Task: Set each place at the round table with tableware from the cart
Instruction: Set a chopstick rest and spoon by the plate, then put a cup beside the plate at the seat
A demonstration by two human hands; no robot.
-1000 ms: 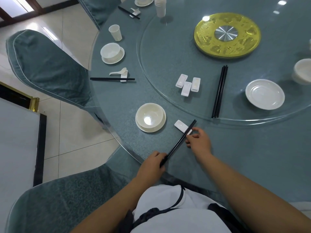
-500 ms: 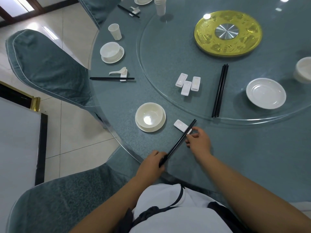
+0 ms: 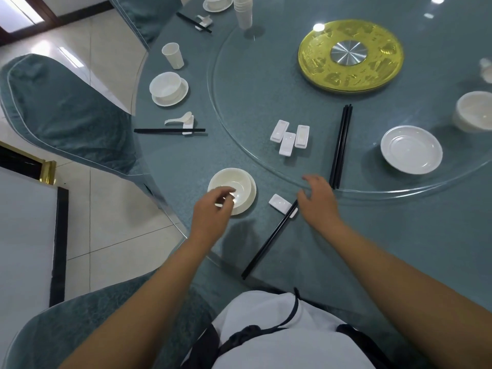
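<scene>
A pair of black chopsticks (image 3: 269, 242) lies slanted at the near place, its tip on a white chopstick rest (image 3: 279, 203). Left of the rest stands a white bowl on a saucer (image 3: 241, 186). My left hand (image 3: 211, 215) hovers over the bowl's near rim, fingers loosely curled, holding nothing. My right hand (image 3: 318, 201) is raised just right of the chopstick tip, fingers spread and empty. On the glass turntable (image 3: 253, 75) lie three spare rests (image 3: 290, 137), more black chopsticks (image 3: 340, 145), a white plate (image 3: 411, 149) and a bowl (image 3: 472, 111).
The place to the left has a bowl on a saucer (image 3: 168, 88), a spoon (image 3: 177, 119), chopsticks on a rest (image 3: 169, 130) and a cup (image 3: 173, 55). A cup stack (image 3: 243, 12) stands farther back. Covered chairs (image 3: 61, 113) ring the table; a gold disc (image 3: 351, 55) marks the centre.
Both hands have let go of the chopsticks, which now lie on the rest. My left hand rose toward the bowl; my right hand lifted and opened toward the turntable.
</scene>
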